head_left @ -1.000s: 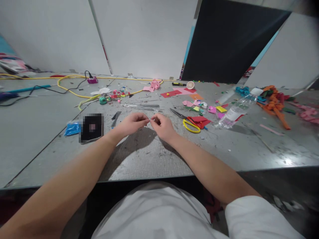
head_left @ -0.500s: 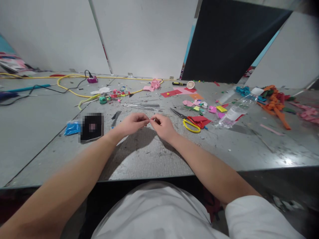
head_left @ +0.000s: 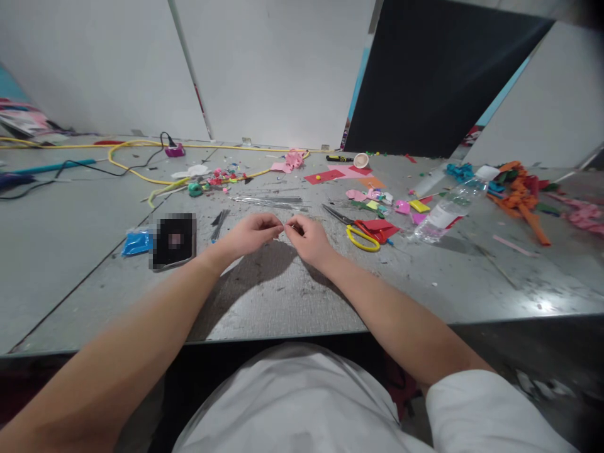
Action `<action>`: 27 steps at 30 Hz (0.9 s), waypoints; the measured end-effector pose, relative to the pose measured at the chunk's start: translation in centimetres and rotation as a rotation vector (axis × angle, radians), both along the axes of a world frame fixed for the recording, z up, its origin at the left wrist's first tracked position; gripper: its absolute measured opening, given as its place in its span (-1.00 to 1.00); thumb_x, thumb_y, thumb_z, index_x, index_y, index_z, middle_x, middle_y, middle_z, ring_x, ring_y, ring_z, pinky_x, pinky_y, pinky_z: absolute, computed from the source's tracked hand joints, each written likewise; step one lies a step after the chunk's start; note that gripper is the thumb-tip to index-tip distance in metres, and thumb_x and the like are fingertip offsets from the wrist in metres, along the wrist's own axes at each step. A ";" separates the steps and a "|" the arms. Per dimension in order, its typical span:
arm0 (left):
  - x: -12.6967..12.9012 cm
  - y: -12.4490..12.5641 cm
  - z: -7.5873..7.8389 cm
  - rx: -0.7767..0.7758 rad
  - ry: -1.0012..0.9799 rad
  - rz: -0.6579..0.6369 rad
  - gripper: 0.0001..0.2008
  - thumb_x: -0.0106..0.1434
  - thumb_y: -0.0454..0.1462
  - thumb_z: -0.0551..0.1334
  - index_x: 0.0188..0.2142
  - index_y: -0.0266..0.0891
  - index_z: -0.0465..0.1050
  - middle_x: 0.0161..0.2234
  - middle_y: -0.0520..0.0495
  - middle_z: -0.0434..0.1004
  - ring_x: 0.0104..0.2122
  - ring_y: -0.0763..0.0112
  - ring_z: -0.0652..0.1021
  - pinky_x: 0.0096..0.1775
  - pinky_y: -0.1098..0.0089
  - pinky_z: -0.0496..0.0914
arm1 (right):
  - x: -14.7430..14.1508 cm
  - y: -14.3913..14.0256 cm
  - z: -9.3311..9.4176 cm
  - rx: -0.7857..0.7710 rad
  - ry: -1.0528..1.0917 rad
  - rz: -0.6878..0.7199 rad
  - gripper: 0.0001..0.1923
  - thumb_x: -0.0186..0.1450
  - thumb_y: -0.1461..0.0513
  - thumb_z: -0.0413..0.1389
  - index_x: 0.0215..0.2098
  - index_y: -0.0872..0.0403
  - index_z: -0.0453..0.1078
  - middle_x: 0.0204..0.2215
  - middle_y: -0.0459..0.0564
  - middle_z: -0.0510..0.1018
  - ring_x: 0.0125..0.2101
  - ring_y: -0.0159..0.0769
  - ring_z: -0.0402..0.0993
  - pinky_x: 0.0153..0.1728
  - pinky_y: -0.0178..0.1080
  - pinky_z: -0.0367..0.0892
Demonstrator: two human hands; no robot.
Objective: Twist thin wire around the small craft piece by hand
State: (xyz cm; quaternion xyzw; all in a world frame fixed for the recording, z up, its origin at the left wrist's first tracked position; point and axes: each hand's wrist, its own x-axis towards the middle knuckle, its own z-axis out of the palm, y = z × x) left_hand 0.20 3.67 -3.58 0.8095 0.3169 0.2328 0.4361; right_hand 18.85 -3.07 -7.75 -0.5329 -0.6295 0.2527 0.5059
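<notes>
Together, 2 hands (head_left: 283, 234) pinch a thin wire (head_left: 284, 228) above the table (head_left: 292, 296).

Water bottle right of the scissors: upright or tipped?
Tipped. The water bottle lies on its side on the table, cap end pointing away, beside the scissors.

Only 1 view: a camera on the person's head looks forward and down over the white shirt and both forearms. The hands (head_left: 283, 234) sit near centre, close; the grey table (head_left: 292, 296) stretches away to the white wall panels (head_left: 264, 69).
</notes>
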 end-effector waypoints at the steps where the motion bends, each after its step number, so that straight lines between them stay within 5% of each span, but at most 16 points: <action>1: 0.0 0.0 0.1 0.003 -0.005 -0.001 -0.74 0.32 -0.07 0.33 -0.33 -0.22 0.54 -0.49 0.01 0.48 -0.47 0.42 0.44 -0.44 0.41 0.26 | 0.0 0.0 0.0 0.006 -0.001 -0.001 -0.85 0.39 0.11 0.14 -0.31 -0.01 0.38 -0.56 -0.20 0.37 -0.51 -0.32 0.28 -0.39 -0.21 0.15; 17: 0.1 0.4 -0.4 0.029 0.009 0.037 -0.74 0.31 -0.06 0.33 -0.33 -0.21 0.56 -0.51 0.03 0.47 -0.49 0.41 0.44 -0.43 0.40 0.28 | 0.3 0.1 0.2 -0.017 -0.040 -0.041 -0.91 0.28 0.25 0.13 -0.26 0.01 0.48 -0.55 -0.20 0.39 -0.48 -0.31 0.29 -0.34 -0.21 0.20; 27: 0.1 0.4 -0.4 0.026 0.007 0.040 -0.73 0.31 -0.05 0.34 -0.32 -0.20 0.55 -0.49 0.02 0.48 -0.47 0.39 0.47 -0.40 0.38 0.30 | 0.3 0.1 0.1 -0.024 -0.019 -0.021 -0.86 0.38 0.13 0.15 -0.27 0.01 0.47 -0.54 -0.18 0.41 -0.48 -0.31 0.30 -0.36 -0.21 0.18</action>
